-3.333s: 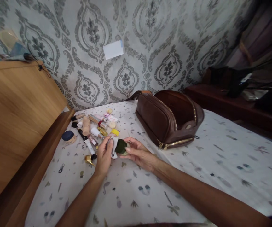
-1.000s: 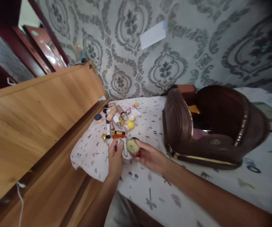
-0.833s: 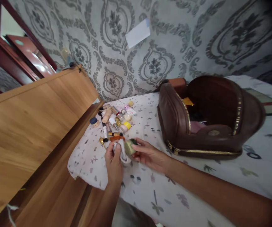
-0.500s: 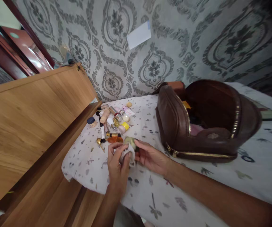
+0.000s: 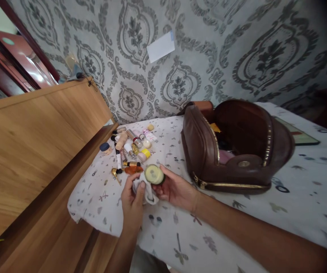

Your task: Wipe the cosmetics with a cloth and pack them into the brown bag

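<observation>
Two bare hands work at the center of the frame: the left hand (image 5: 132,203) clutches one pale cloth (image 5: 149,196), while the right hand (image 5: 179,191) grips one green jar (image 5: 154,174) just beside it. Left of center, cosmetics too crowded to count include one jar with a blue lid (image 5: 105,148) and one orange item (image 5: 133,170). One brown bag (image 5: 199,148) gapes unzipped at right; one white card (image 5: 160,47) marks the wall, top center.
</observation>
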A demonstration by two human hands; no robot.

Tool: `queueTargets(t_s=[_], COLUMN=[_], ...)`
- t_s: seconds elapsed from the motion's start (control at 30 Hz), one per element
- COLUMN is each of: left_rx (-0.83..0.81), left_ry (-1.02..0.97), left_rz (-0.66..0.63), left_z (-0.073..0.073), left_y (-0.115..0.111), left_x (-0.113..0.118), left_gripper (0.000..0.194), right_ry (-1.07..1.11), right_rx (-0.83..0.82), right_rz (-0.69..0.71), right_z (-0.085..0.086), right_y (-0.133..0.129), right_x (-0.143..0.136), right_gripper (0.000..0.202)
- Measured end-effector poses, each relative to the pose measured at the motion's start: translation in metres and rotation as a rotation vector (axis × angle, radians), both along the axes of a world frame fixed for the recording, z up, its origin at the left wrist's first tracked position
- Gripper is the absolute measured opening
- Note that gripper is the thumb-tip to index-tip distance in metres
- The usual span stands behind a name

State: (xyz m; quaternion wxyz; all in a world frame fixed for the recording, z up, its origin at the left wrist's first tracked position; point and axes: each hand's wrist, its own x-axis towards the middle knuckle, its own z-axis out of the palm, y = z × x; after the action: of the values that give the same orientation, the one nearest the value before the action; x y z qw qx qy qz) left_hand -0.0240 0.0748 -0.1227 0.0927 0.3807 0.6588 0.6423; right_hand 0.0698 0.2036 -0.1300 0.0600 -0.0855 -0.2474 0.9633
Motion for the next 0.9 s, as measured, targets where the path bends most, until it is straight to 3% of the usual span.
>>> queueTargets(t_s=[0.1,0.23,0.37,0.47,0.63,0.77,0.83,0.9], left_rx=[0.06,0.134,0.081,0.007,-0.1,-0.128,-0.192,-0.143], left_ry=[-0.133,-0.205,0.019,0.132,-0.029,-0.193,-0.159,-0.041], left_rz=[-0.013,-0.014,0.08,0.092,0.076,0.068,-0.001,0.046], left_z=[-0.001,0.0,0.002,0.004,0.005,-0.004,-0.014,-0.025], left_y=[0.002,0.003,0.0,-0.001,0.0,-0.002,-0.004,-0.006], left_x=[-0.003,-0.004,-0.003,-0.001,-0.001,-0.013,-0.02,-0.025], left_gripper=[0.03,0.029,0.025,0.024,0.034,0.038,0.028,0.028], right_ry=[0.055,0.043,-0.004,-0.047,-0.058,-0.069,-0.057,-0.046], right_rx=[0.076,0.292,0.604,0.744,0.672,0.592,0.547,0.511], right_rz=[-0.11,-0.278,-0.398,-0.434,-0.429,-0.403,-0.383,-0.369], right_z=[0.0,-0.002,-0.009,-0.013,-0.01,-0.006,-0.005,-0.005], right_y=[-0.003,-0.008,-0.011,-0.012,-0.015,-0.015,-0.014,-0.014], right_x=[0.001,-0.001,-0.004,-0.002,0.003,0.003,0.003,0.003], right_gripper=[0.033,0.05,0.06,0.058,0.059,0.063,0.066,0.068])
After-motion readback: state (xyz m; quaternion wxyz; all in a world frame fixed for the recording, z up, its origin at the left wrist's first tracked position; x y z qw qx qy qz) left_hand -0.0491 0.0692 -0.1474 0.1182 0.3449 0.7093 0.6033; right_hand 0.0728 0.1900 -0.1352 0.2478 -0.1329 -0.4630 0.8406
